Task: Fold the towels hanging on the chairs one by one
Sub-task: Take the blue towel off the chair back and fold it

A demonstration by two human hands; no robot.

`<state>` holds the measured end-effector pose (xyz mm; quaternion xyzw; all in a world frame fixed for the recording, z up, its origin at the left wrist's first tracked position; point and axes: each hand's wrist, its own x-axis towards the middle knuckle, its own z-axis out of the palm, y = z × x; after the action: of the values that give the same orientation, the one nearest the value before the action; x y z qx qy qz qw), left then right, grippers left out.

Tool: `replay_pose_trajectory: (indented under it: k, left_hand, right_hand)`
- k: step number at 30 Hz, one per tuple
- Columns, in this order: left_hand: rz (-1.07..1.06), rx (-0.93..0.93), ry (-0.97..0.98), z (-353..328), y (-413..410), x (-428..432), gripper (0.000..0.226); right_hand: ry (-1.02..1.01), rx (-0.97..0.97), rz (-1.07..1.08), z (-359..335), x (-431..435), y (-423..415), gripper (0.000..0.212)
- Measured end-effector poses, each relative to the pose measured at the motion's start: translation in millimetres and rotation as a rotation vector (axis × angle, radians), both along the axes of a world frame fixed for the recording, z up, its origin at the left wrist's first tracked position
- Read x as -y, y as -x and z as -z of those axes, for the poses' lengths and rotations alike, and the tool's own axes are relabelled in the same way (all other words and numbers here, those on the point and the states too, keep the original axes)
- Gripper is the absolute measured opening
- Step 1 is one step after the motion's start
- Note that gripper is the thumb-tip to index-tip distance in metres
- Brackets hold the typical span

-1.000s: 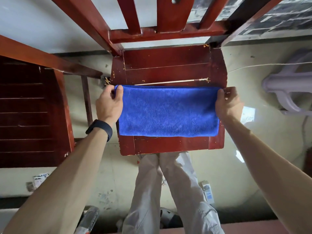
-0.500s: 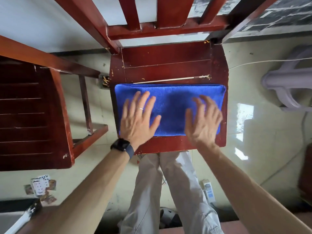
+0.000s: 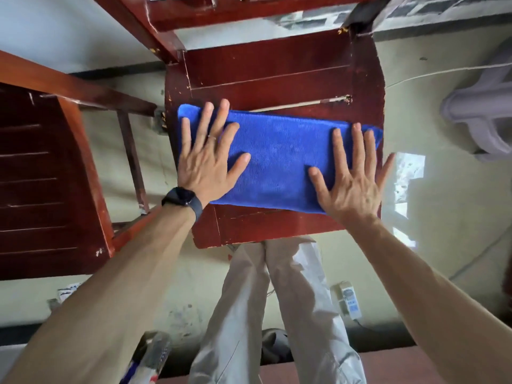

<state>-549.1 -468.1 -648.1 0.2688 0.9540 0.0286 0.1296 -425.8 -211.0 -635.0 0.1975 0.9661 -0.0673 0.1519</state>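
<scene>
- A blue towel [image 3: 277,159], folded into a long strip, is lying flat across the seat of a dark red wooden chair [image 3: 277,65], its right end reaching the seat's right edge.
- The left hand [image 3: 206,159] is lying palm-down on the towel's left end, fingers spread wide and stretched out; it is gripping nothing, only pressing on the cloth. A thin ring is showing on one finger.
- The right hand [image 3: 350,181] is lying palm-down on the towel's right end, fingers fanned out flat, the little finger hanging past the seat's edge; it too is gripping nothing.
- A dark wristwatch [image 3: 182,198] is sitting on the left wrist, just off the towel's near left corner.
- The person's legs in pale trousers [image 3: 277,314] are showing below the seat's front edge.
- A second red wooden chair [image 3: 41,176] is standing to the left, just beside the first one.
- A pale plastic stool [image 3: 482,106] is standing on the shiny floor, well apart to the right.
- A small white remote-like object [image 3: 347,299] is lying on the floor near the person's feet.
</scene>
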Motion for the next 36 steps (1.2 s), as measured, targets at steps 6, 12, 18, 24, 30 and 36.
replay_pose_trajectory:
  k: [6, 12, 18, 24, 30, 36]
  left_hand:
    - [0.189, -0.136, 0.041, -24.0, 51.8, -74.8, 0.068]
    - [0.132, -0.011, 0.013, -38.7, 39.9, -130.9, 0.095]
    - [-0.473, 0.043, -0.236, -52.7, -79.4, -83.4, 0.061]
    - [-1.089, 0.593, -0.271, -52.8, -139.0, -69.7, 0.041]
    - [-1.142, 0.752, -0.314, -55.9, -130.4, -60.4, 0.023]
    - [-1.337, 0.951, -0.563, -92.3, -140.3, -19.9, 0.031]
  right_hand:
    - [0.023, 0.106, 0.245, -33.7, 24.9, -59.7, 0.077]
    - [0.113, 0.107, 0.346, -55.0, 56.3, -79.5, 0.06]
    - [0.336, 0.004, 0.628, -53.3, 18.5, -63.9, 0.043]
    - [0.506, 0.237, 0.651, -41.5, -6.0, -38.0, 0.036]
    - [0.64, 0.339, 0.705, -45.8, -9.8, -33.7, 0.027]
    - [0.886, 0.266, 0.943, -78.6, 11.6, -74.8, 0.021]
